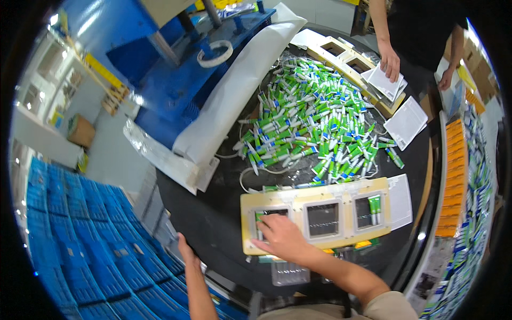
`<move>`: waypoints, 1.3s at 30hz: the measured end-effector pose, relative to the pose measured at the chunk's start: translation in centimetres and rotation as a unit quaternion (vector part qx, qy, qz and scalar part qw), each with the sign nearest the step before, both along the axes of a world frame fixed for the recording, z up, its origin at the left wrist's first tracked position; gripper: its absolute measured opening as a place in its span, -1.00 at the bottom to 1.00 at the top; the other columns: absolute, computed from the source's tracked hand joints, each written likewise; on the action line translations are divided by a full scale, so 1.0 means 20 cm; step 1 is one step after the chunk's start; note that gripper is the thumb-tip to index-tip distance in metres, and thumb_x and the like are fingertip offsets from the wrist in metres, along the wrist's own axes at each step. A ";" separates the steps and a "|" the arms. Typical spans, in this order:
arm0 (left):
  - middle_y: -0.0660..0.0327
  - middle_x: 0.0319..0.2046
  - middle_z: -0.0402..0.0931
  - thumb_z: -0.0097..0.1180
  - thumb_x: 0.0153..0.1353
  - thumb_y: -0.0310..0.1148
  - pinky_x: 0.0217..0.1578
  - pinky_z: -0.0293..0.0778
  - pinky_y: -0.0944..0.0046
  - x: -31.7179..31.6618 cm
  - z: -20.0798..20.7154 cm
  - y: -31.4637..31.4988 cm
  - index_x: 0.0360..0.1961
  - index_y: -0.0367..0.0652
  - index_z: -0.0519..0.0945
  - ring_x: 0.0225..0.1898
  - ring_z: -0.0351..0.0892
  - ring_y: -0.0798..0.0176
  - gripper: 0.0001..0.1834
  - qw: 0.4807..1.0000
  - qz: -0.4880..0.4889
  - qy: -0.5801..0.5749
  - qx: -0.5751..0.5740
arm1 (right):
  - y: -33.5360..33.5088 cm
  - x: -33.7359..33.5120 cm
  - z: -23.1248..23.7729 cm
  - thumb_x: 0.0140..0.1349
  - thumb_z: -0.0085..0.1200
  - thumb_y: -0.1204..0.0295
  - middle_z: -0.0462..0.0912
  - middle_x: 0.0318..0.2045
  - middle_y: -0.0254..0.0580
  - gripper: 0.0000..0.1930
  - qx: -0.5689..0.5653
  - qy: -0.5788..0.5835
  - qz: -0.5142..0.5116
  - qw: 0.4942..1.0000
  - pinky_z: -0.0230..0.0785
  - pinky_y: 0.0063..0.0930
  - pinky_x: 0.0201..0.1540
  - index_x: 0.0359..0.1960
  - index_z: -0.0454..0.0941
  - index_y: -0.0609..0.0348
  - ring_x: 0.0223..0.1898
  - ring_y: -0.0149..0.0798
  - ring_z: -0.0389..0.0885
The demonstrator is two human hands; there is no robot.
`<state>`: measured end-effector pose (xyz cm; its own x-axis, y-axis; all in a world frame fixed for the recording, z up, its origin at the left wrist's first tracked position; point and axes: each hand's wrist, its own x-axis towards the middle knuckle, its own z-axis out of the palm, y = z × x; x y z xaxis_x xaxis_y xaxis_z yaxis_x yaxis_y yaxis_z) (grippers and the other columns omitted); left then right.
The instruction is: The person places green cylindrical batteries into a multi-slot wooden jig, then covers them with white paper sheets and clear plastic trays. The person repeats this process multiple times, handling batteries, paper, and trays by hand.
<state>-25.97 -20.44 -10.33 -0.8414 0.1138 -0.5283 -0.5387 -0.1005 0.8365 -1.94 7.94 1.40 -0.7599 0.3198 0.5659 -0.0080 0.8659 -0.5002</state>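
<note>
A cream and yellow holding frame [346, 193] with three square windows lies on the dark table in front of me. My right hand [281, 237] reaches over its left window, thumb and fingers apart. Beside those fingertips, a small green and white tube [259, 217] stands in that window. Two more green and white tubes [375, 209] sit in the right window, while the middle one shows only a dark, ridged bed. My left hand [188, 250] is at the table's left edge, near a grey strip; its fingers are partly hidden and I cannot see a grip.
A big heap of green, white and blue tubes [314, 114] lies behind the frame. Another person's hand [391, 64] rests on white cards over a second frame [341, 60]. Blue cartons [80, 229] stack at left, a blue machine [176, 80] behind. Clear plastic trays [289, 273] lie close to me.
</note>
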 end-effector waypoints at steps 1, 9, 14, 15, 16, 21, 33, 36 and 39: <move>0.06 0.20 0.55 0.03 0.46 0.14 0.25 0.41 0.07 0.02 0.03 0.00 0.31 -0.31 0.45 0.17 0.53 0.03 -0.28 1.000 -0.009 0.014 0.003 | 0.05 -0.02 0.04 0.25 0.22 0.15 0.62 -0.17 -0.04 -0.63 0.023 -0.012 -0.029 0.999 0.47 -0.26 -0.10 -0.28 0.63 0.31 -0.10 -0.06 0.59; 0.04 0.41 0.31 -0.27 0.45 0.32 0.42 0.17 -0.11 0.20 0.08 -0.25 0.44 -0.14 0.33 0.41 0.27 -0.11 -0.17 0.998 -0.040 -0.037 -0.032 | 0.36 0.09 0.28 0.09 0.15 0.47 0.53 -0.37 -0.21 -0.88 0.012 -0.076 -0.092 0.993 0.43 -0.32 -0.25 -0.34 0.54 0.19 -0.26 -0.18 0.59; -0.01 0.41 0.32 -0.43 0.46 0.35 0.43 0.16 -0.17 0.22 0.05 -0.36 0.40 -0.19 0.35 0.41 0.27 -0.16 -0.13 0.992 0.054 -0.100 -0.053 | 0.23 0.45 0.35 0.06 0.16 0.44 0.56 -0.34 -0.27 -0.79 -0.089 -0.154 -0.026 0.984 0.41 -0.45 -0.21 -0.25 0.60 0.21 -0.22 -0.26 0.58; -0.01 0.39 0.34 -0.43 0.47 0.34 0.43 0.17 -0.17 0.22 0.04 -0.36 0.39 -0.21 0.35 0.40 0.30 -0.16 -0.14 0.992 0.068 -0.104 -0.008 | 0.21 0.53 0.35 0.08 0.15 0.42 0.56 -0.30 -0.29 -0.70 -0.098 -0.169 -0.015 0.981 0.40 -0.50 -0.22 -0.14 0.61 0.26 -0.23 -0.29 0.57; 0.00 0.36 0.38 -0.34 0.51 0.25 0.40 0.25 -0.15 0.22 0.03 -0.34 0.38 -0.21 0.35 0.35 0.37 -0.16 -0.22 0.995 0.051 -0.079 -0.018 | 0.20 0.59 0.34 0.10 0.13 0.42 0.57 -0.29 -0.29 -0.71 -0.111 -0.170 -0.006 0.979 0.43 -0.49 -0.19 -0.14 0.61 0.25 -0.21 -0.29 0.59; -0.01 0.29 0.45 -0.22 0.54 0.07 0.29 0.46 -0.09 0.14 -0.01 -0.20 0.34 -0.27 0.39 0.25 0.49 -0.14 -0.35 0.999 -0.009 -0.004 -0.041 | 0.18 0.72 0.34 0.15 0.17 0.42 0.59 -0.28 -0.26 -0.76 -0.176 -0.139 -0.032 0.974 0.50 -0.37 -0.20 -0.15 0.62 0.22 -0.20 -0.24 0.62; 0.01 -0.03 0.60 -0.01 0.48 -0.15 -0.05 0.59 0.08 0.08 -0.01 -0.06 0.04 -0.36 0.53 -0.08 0.62 0.01 -0.58 0.963 -0.027 0.145 -0.224 | 0.63 -0.09 0.13 0.27 0.19 0.35 0.67 -0.37 -0.03 -0.80 -0.190 -0.058 -0.102 0.975 0.54 -0.11 -0.21 -0.36 0.67 0.26 -0.29 0.07 0.69; 0.07 -0.24 0.57 0.12 0.42 -0.25 -0.22 0.53 0.14 0.11 0.22 0.14 -0.14 -0.32 0.57 -0.25 0.57 0.09 -0.72 0.814 0.033 0.447 -0.369 | 0.65 -0.52 -0.02 0.24 0.22 0.31 0.67 -0.38 0.02 -0.77 -0.117 -0.125 -0.151 0.974 0.56 -0.08 -0.27 -0.39 0.67 0.27 -0.32 0.11 0.70; 0.11 -0.40 0.53 0.23 0.34 -0.35 -0.31 0.50 0.17 0.20 0.49 0.53 -0.22 -0.22 0.62 -0.36 0.58 0.11 -0.85 0.772 -0.114 0.533 -0.327 | 0.65 -0.80 -0.17 0.19 0.23 0.34 0.67 -0.38 0.05 -0.79 -0.071 -0.182 -0.178 0.964 0.58 -0.08 -0.29 -0.42 0.66 0.27 -0.34 0.13 0.71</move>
